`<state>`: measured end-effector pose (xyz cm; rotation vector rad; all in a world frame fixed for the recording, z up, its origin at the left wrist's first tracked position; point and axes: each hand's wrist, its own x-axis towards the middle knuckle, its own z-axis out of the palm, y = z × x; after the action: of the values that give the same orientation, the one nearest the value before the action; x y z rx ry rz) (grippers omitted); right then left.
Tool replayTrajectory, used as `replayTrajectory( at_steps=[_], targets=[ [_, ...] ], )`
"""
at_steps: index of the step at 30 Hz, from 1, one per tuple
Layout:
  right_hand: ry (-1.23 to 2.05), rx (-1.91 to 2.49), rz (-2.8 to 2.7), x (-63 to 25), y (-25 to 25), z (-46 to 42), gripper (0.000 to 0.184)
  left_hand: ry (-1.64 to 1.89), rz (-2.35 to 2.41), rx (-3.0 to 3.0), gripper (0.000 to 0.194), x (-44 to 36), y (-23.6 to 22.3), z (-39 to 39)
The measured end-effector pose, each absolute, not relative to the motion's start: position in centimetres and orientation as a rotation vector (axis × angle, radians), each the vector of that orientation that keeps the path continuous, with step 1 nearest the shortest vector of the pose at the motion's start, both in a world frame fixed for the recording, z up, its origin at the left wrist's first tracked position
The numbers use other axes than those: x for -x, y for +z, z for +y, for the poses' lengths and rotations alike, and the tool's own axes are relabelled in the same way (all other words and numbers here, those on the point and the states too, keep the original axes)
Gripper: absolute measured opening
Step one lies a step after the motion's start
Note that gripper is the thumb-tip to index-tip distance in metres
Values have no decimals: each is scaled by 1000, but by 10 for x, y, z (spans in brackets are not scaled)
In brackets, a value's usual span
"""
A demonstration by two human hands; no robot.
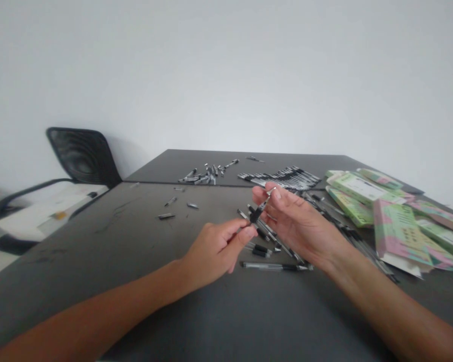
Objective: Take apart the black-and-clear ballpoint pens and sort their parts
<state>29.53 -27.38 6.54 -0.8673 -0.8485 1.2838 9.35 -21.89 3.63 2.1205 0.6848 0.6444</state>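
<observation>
My left hand (216, 247) is closed around a pen with a black grip (255, 214), holding it tilted up to the right. At the pen's upper end, my right hand (300, 218) pinches the small pale tip (271, 191) between thumb and finger. Whether that tip is attached to the pen or apart from it, I cannot tell. Beneath both hands lie several loose pens and pen parts. One clear pen with a black grip (274, 266) lies crosswise just in front of them.
Rows of pens (287, 177) lie farther back on the dark table (136, 296). A heap of short pen parts (207, 175) sits to their left, with a few caps (166, 216) nearer. Green and pink boxes (400, 231) are piled on the right. A black chair (83, 156) stands at left.
</observation>
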Motion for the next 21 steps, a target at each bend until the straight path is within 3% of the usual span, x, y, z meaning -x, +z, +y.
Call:
replayTrajectory(
  at_steps=[21],
  targets=[
    [1273,865,-904,-294,65,-276,31,662,665,-2126,37,-93,36,-218]
  ],
)
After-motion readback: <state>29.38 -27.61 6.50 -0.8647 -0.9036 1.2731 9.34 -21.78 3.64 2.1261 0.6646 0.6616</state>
